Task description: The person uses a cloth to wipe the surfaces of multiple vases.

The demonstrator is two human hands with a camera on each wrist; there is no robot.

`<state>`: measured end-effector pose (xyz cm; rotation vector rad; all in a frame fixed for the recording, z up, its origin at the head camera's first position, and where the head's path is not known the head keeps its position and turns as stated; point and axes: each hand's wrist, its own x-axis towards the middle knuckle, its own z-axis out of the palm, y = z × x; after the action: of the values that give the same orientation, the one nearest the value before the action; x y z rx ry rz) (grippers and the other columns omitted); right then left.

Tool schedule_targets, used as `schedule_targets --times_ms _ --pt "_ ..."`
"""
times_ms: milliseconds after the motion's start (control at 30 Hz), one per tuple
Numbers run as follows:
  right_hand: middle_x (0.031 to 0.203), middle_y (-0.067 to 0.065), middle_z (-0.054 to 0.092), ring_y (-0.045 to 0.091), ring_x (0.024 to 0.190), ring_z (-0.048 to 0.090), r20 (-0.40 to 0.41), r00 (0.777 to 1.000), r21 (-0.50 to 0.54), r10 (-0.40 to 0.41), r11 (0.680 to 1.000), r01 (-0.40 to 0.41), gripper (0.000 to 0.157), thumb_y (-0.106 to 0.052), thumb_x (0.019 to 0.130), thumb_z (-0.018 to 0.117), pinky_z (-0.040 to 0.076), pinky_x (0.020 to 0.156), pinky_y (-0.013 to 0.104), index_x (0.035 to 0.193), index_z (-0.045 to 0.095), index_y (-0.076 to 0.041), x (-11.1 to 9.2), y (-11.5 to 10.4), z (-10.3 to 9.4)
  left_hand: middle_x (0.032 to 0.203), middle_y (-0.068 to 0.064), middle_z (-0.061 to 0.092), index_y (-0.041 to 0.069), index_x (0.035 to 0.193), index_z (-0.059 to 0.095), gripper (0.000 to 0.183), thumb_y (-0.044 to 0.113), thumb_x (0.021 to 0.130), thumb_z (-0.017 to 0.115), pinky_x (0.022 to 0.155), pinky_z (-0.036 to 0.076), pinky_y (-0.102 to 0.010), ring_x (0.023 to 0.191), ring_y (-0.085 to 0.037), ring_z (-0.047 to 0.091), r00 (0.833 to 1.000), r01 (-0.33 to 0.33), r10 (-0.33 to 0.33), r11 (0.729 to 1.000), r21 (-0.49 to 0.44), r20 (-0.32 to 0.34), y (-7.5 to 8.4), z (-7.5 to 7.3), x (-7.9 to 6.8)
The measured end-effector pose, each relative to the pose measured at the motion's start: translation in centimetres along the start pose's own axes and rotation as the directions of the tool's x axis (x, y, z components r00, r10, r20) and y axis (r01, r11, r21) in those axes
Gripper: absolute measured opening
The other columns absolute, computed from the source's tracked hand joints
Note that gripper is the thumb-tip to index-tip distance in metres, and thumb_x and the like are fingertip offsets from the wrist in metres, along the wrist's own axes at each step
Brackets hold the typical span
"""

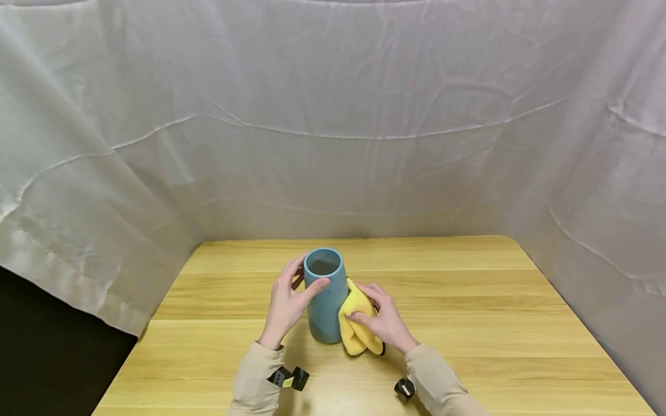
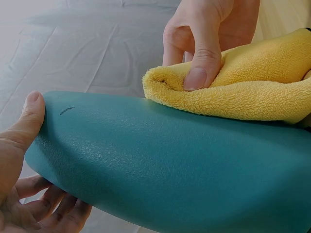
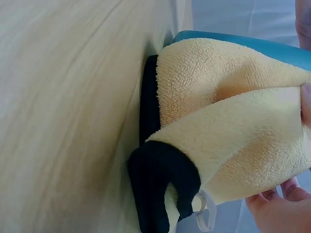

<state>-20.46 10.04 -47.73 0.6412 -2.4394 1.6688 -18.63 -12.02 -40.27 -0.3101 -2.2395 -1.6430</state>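
A tall blue vase (image 1: 325,312) stands upright on the table, its round mouth facing up. My left hand (image 1: 285,304) grips it near the rim, thumb on the front and fingers around the far left side. A short dark mark shows on the vase wall (image 2: 170,155) close to that thumb. In my right hand (image 1: 387,322), a folded yellow cloth (image 1: 359,329) is pinched between thumb and fingers and lies against the vase's right side. The right wrist view shows the cloth's black edging (image 3: 165,174) and a small pale loop (image 3: 206,211) hanging from it.
The wooden table (image 1: 484,323) extends around the vase on both sides. Grey fabric (image 1: 364,173) hangs behind and along the sides of the table. A dark area (image 1: 52,341) lies beyond the left edge. Both wrists carry small black devices.
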Motion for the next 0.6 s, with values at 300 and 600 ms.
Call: schedule_targets --times_ms 300,600 --pt "0.112 0.01 0.063 0.006 0.098 0.057 -0.006 1.0 0.009 -0.002 1.0 0.002 0.064 -0.014 0.081 0.084 0.053 0.09 0.024 0.14 0.059 -0.007 -0.1 0.0 0.1 0.125 -0.013 0.063 0.01 0.141 0.057 0.061 0.016 0.085 0.082 0.108 0.051 -0.051 0.119 -0.032 0.063 1.0 -0.008 0.008 1.0 -0.004 0.007 -0.2 0.0 0.0" --pt "0.11 0.012 0.061 0.01 0.093 0.054 -0.033 0.997 0.031 -0.062 0.998 0.063 0.058 -0.012 0.084 0.081 0.05 0.079 0.022 0.138 0.061 -0.007 0.7 -1.9 -0.4 0.125 -0.014 0.063 0.009 0.141 0.057 0.062 0.016 0.085 0.082 0.108 0.05 -0.051 0.121 -0.033 0.062 1.0 -0.007 0.007 1.0 -0.005 0.005 -0.2 0.0 0.0"
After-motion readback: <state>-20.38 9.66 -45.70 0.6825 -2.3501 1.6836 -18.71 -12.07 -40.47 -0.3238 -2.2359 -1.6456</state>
